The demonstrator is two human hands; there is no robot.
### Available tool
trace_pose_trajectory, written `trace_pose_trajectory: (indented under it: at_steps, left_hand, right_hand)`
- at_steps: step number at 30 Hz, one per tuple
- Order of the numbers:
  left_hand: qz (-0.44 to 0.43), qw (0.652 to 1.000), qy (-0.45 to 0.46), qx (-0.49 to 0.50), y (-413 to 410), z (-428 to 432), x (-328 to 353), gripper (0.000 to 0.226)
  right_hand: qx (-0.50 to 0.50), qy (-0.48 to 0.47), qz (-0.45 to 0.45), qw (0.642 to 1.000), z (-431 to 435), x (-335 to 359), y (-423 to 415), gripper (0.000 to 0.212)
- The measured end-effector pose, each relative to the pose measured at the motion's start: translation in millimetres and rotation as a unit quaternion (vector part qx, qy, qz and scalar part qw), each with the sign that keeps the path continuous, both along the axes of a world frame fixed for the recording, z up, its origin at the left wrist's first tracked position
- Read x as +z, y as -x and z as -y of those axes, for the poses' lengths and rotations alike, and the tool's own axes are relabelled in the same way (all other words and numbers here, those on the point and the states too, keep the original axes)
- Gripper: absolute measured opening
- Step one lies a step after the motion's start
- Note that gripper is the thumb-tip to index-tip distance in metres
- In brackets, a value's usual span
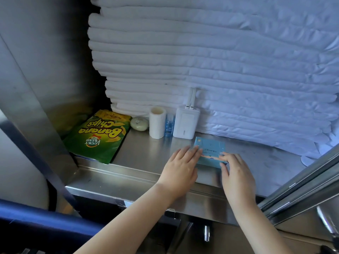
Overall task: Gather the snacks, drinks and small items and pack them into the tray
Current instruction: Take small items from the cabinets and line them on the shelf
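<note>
Both hands are on the teal box (211,145), which lies flat on the steel shelf (146,153). The left hand (180,169) has its fingers straight and together against the box's left edge. The right hand (236,173) pinches the near corner. The banana chips bag (99,136) waits at the left.

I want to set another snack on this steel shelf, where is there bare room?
The shelf is bare right of the blue box, up to the stacked white linens, and between the banana chips bag and the left hand. The back row, soap, paper roll, bottle, power bank, is crowded.
</note>
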State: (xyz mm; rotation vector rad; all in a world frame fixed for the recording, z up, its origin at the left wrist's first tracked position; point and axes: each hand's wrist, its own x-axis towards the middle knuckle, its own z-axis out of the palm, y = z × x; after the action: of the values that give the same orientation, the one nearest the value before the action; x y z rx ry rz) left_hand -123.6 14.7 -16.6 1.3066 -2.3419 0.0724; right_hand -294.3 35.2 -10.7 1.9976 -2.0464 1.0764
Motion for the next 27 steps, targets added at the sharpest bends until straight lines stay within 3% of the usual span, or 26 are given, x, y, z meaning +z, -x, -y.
trace_pose_trajectory:
  at_steps: [4, 16, 21, 25, 27]
  left_hand:
    - [0.031, 0.998, -0.05, 0.021, 15, 27, -3, 0.061]
    - [0.006, 0.995, -0.081, 0.052, 18, 49, -10, 0.068]
    - [0.0, 0.995, -0.075, 0.061, 14, 42, -11, 0.073]
    - [-0.016, 0.983, -0.122, 0.138, 2, 26, -21, 0.073]
    - [0.02, 0.975, -0.145, 0.169, -4, 17, -27, 0.072]
  right_hand:
    - [-0.048, -0.03, 0.055, 0.997, 26, 1, -1, 0.023]
    - [-0.008, 0.008, 0.069, 0.998, 59, -2, 0, 0.031]
    - [0.018, -0.052, 0.134, 0.99, 46, -5, -2, 0.066]
    - [-0.034, -0.193, -0.054, 0.979, 30, -14, 4, 0.059]
    - [-0.042, -0.248, -0.097, 0.963, 25, -20, 6, 0.06]
